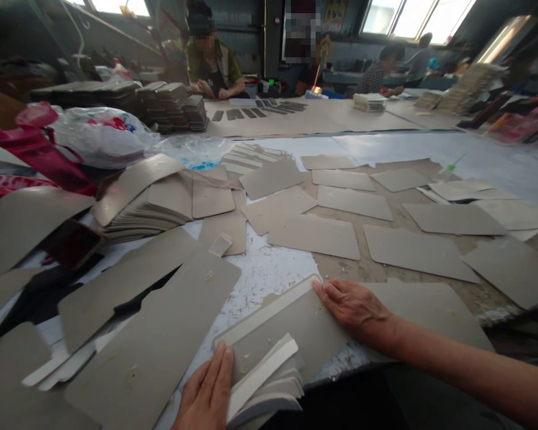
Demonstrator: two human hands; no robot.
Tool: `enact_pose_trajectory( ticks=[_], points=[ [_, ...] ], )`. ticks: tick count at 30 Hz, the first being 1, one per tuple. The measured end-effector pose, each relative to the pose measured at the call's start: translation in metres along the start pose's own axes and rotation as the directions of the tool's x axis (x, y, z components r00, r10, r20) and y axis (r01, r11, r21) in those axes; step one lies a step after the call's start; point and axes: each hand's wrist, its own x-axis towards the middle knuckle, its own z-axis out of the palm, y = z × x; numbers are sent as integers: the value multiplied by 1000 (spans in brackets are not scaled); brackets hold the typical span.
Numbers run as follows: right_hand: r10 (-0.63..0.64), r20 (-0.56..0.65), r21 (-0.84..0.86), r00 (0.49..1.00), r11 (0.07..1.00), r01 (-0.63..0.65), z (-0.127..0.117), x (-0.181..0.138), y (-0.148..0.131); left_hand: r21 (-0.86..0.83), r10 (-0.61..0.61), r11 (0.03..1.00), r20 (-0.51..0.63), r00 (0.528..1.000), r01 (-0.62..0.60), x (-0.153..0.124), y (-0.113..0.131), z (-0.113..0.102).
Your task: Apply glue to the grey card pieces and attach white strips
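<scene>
A pale narrow strip lies along the far edge of a grey-beige flat sheet with rounded corners. My left hand presses its straight, joined fingertips on the strip's left end. A fanned bunch of pale strips sticks out from beside that palm and seems held there; the thumb is hidden. At the other end of the strip, my right hand has its fingers bent and pressed together, pinching down at the corner of the sheet.
Large grey-beige sheets overlap at left, beside loose strips. More sheets spread over the table. A stack of sheets, a phone-like dark object and plastic bags stand farther left. Co-workers sit across the table.
</scene>
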Motion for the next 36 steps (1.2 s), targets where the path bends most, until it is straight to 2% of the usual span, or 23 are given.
enact_pose_trajectory(
  ticks=[3, 6, 12, 16, 21, 26, 30, 33, 36],
  points=[
    [0, -7, 6, 1000, 1000, 0, 0, 0, 0, -7, 23, 1000, -7, 1000, -23, -1, -3, -1],
    [-1, -10, 11, 1000, 1000, 1, 0, -1, 0, -10, -7, 1000, -14, 1000, 7, -2, 0, 0],
    [-3, -19, 16, 1000, 1000, 3, 2, -4, 1, -112, -207, 973, -35, 978, 202, -3, 18, 7],
    [8, -19, 40, 1000, 999, -7, 4, -6, 2, -136, -269, 954, 0, 963, 266, -3, 25, 7],
    [58, 18, 105, 998, 993, -60, 2, -7, 7, -105, -326, 940, 6, 945, 325, -1, 30, 4],
    [151, 60, 162, 987, 974, -159, -12, 0, 19, -95, -309, 947, -22, 951, 306, 2, 28, 2],
    [152, 89, 216, 984, 962, -168, -27, 23, -3, -96, -274, 958, -20, 961, 271, 3, 26, -2],
    [65, 109, 308, 992, 946, -96, -29, 48, -34, -112, -322, 942, -21, 947, 318, 3, 27, -3],
    [-1, 107, 346, 994, 938, -37, -23, 65, -55, -108, -290, 952, -14, 957, 287, 3, 27, -3]
  ],
)
